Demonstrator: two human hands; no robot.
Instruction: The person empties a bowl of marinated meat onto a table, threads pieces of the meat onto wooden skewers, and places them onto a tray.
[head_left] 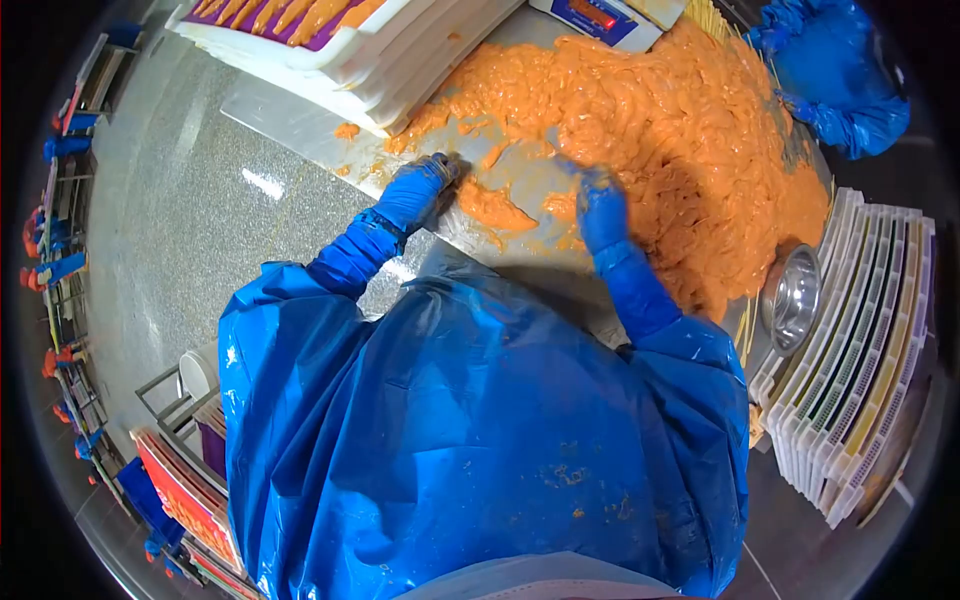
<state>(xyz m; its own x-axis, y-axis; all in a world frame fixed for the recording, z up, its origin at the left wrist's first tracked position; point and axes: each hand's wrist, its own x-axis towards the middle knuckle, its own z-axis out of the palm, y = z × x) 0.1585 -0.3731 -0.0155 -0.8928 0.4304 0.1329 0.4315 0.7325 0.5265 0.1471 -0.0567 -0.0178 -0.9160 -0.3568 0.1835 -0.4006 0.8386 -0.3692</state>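
Note:
My left hand [428,185], in a blue glove smeared with orange, is over the near edge of the metal table [530,170]. Its fingers are curled closed, and whatever they hold is hidden. To the right, my right hand [602,205], also gloved in blue, is slightly blurred and held closed beside the big heap of orange-coated meat pieces [690,120]. What its fingers grip, if anything, cannot be made out. Between the two hands a small strip of orange meat [495,207] lies on the tabletop.
Stacked white trays [375,75] stand at the upper left, with coated meat strips on a purple surface on top. A scale [600,22] and thin sticks [707,20] are at the back. A metal bowl [795,300] and stacked trays [850,360] are right. Another person's blue sleeve [840,70] shows.

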